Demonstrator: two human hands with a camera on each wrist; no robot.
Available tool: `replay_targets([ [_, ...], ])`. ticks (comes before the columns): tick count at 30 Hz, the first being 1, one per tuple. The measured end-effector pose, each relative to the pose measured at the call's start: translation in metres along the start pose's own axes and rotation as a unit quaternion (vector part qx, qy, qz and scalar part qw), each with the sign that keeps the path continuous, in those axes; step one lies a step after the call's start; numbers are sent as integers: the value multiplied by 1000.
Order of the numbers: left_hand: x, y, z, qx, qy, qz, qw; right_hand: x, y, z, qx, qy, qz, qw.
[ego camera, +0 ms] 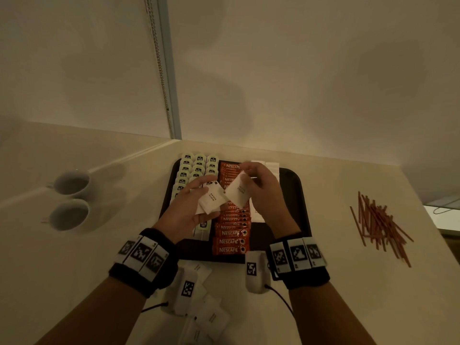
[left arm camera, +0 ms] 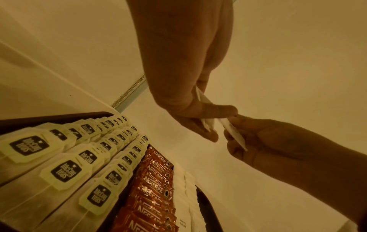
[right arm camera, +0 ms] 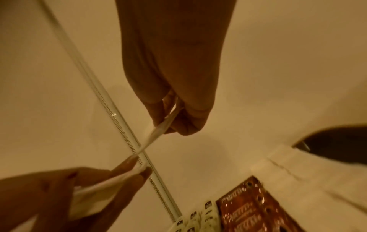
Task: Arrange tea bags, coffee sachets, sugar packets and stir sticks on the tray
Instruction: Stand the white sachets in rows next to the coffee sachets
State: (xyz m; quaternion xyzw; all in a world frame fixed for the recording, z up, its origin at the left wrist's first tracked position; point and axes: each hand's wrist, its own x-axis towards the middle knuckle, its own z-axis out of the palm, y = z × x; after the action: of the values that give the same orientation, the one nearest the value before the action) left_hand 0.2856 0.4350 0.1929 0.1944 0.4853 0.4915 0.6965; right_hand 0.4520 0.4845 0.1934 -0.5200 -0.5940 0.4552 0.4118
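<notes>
Hands above the tray (ego camera: 297, 185): left hand (ego camera: 189, 207) grips several sugar packets (ego camera: 211, 199), right hand (ego camera: 258, 185) pinches one packet (ego camera: 237, 191).

Two cups (ego camera: 71, 183); one tray (ego camera: 296, 192); three tea bag rows (ego camera: 196, 168); one stir stick pile (ego camera: 380, 225).

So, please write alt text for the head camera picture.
Left hand and right hand each hold white sugar packets above a black tray already filled with tea bags and coffee sachets.
</notes>
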Motion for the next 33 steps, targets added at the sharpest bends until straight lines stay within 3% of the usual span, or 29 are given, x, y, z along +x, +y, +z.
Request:
replay_targets([
  [3, -3, 0, 4, 38, -11, 1, 999, 5, -8, 0, -33, -40, -33, 998],
  [7, -1, -7, 6, 115, 4, 33, 993, 3, -9, 6, -36, -57, -25, 997],
  [14, 0, -10, 4, 92, 28, 59, 994, -18, 12, -2, 18, -70, 78, 994],
  [18, 1, -8, 3, 49, 8, 26, 998, -20, 24, -25, 69, -2, 80, 994],
  [23, 7, -1, -5, -18, 48, 8, 999, -18, 85, -60, -40, 122, 167, 978],
  [27, 8, -2, -9, -85, 77, -32, 993, -27, 130, -60, -152, 101, 257, 949],
  [33, 5, -1, -10, -109, 62, -30, 992, -29, 137, -44, -163, 104, 264, 945],
])
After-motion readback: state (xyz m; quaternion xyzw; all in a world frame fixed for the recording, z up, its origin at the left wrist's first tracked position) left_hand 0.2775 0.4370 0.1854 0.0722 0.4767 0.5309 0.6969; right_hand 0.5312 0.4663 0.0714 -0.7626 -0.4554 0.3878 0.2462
